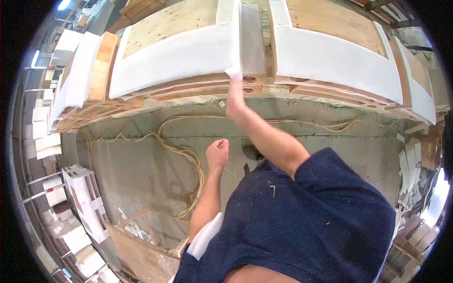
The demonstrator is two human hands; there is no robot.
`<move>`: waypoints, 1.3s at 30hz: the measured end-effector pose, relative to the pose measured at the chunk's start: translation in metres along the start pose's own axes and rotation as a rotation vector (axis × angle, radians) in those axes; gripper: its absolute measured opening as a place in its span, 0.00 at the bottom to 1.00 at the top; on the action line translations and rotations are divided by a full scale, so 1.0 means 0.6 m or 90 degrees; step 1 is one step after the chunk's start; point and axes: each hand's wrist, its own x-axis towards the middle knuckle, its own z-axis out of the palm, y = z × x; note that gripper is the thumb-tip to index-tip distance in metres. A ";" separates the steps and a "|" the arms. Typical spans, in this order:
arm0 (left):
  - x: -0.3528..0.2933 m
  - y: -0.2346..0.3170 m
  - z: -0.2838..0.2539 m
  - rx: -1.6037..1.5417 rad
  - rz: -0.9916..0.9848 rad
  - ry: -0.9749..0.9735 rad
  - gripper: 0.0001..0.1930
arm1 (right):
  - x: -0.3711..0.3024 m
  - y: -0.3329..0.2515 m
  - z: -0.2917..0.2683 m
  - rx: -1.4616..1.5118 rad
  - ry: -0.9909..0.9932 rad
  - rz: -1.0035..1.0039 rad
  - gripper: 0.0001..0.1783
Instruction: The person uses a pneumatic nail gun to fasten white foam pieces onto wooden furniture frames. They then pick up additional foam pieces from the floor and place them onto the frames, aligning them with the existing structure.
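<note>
Head view, right hand (234, 101) reaching up, fingers pinching white foam padding (188, 54) at plywood frame's (207, 87) front edge, left hand (217, 153) hanging fisted, holding nothing visible.

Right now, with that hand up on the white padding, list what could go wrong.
1. The right hand grips the edge of the white foam sheet over the plywood frame; pulling hard could tear it.
2. The yellow cable loops across the concrete floor close by, a likely trip hazard.
3. The left hand is a closed fist away from the frame, so nothing steadies the reach.
</note>
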 end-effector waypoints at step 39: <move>-0.424 0.859 0.935 0.171 0.575 -0.684 0.37 | -0.418 -0.849 -1.232 -0.540 0.070 -0.113 0.24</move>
